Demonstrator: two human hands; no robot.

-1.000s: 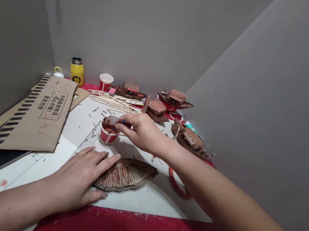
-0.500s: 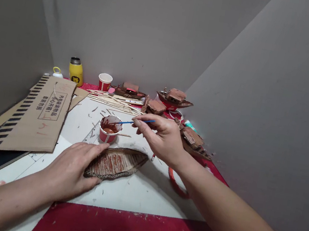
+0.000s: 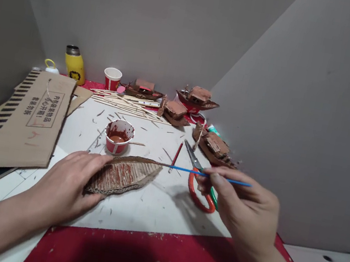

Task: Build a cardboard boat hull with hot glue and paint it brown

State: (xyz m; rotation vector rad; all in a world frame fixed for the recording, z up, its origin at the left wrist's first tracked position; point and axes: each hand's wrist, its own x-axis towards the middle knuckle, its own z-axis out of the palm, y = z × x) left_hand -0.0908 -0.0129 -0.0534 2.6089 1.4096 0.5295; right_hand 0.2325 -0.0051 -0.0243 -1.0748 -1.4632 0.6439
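Observation:
My left hand grips the left end of a small cardboard boat hull, thumb at the near side and fingers over the far side. Wet reddish-brown paint covers part of its ribbed inside; the right end is bare. A thin blue paintbrush is pinched between the thumb and fingers of my right hand. Its tip points left and meets the hull's far rim near the right end. Just behind the hull stands a paper cup with brown paint inside and on its walls.
Scissors with orange and green handles and a red pencil lie right of the hull. Brown model boats, wooden sticks, another cup and a yellow bottle sit farther back. Cardboard sheets lie left.
My right hand has drawn the paintbrush out of the paint cup and moved right and nearer, bringing the tip to the hull's rim. The left hand keeps its hold. The view has shifted slightly.

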